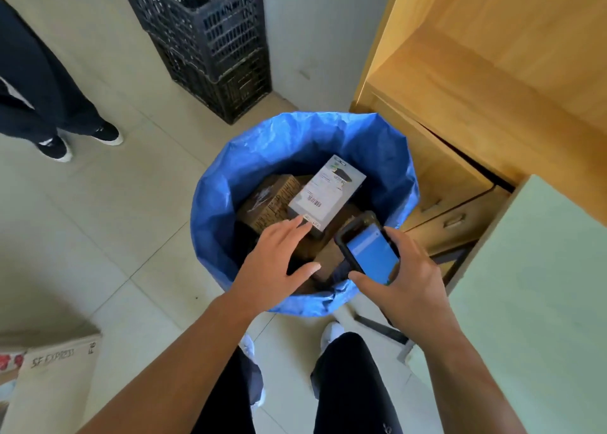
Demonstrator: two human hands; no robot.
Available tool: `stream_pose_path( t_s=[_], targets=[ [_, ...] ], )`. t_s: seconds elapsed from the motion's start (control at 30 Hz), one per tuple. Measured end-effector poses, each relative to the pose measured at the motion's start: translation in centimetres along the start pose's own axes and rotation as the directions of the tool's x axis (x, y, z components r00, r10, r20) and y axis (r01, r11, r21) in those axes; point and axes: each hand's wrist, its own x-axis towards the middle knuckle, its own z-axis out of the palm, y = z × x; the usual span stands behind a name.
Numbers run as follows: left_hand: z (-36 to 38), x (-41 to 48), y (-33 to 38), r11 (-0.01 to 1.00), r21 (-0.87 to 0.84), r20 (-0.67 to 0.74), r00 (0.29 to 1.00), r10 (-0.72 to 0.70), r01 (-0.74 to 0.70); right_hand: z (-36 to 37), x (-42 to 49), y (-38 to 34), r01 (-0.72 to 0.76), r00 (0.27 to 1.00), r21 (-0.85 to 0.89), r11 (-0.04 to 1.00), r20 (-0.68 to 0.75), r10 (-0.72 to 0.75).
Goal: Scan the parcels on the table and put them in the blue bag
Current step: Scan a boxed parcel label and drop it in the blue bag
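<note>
The left grip (279,256) is spread wide, fingertips touching the grey parcel (328,190) just ahead of it, which lies label-up inside the blue bag (295,137) (probably being seated there). To its right, the right grip (404,276) clasps the scanner (371,253), screen upward for reading.

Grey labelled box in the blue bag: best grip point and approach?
Grip the grey box across its two long side edges, coming from above: it lies label-up, propped on the brown box, and the blue bag walls likely block sideways approach.
</note>
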Motion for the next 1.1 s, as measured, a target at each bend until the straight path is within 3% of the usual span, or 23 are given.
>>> stream_pose_path(
  t_s=[0.43, 0.7, 0.87, 1.1],
  targets=[
    [-12.8, 0.2, 7.7, 0.988, 0.133, 0.013, 0.997, -0.077, 0.074, -9.5, -3.8, -6.5, -0.026, 1.0, -0.021, 0.999, -0.013, 0.026],
    [-23.8, 0.3, 13.8, 0.99, 0.139, -0.149, 0.988, 0.049, -0.028, -16.1, -7.8, -12.9, 0.028, 0.997, -0.045, 0.999, -0.07, -0.031],
    [-24.3, 0.9, 16.5, 0.988, 0.063, -0.108, 0.983, 0.146, -0.14, -16.7, -11.8, -14.2, -0.011, 0.982, 0.007, 1.0, -0.19, 0.012],
    [-19.8, 1.1, 21.9, 0.953, -0.015, 0.023, 0.953, 0.302, -0.302, -18.6, -20.4, -9.3, -0.205, 0.914, 0.078, 0.976, -0.341, 0.219]
  ],
)
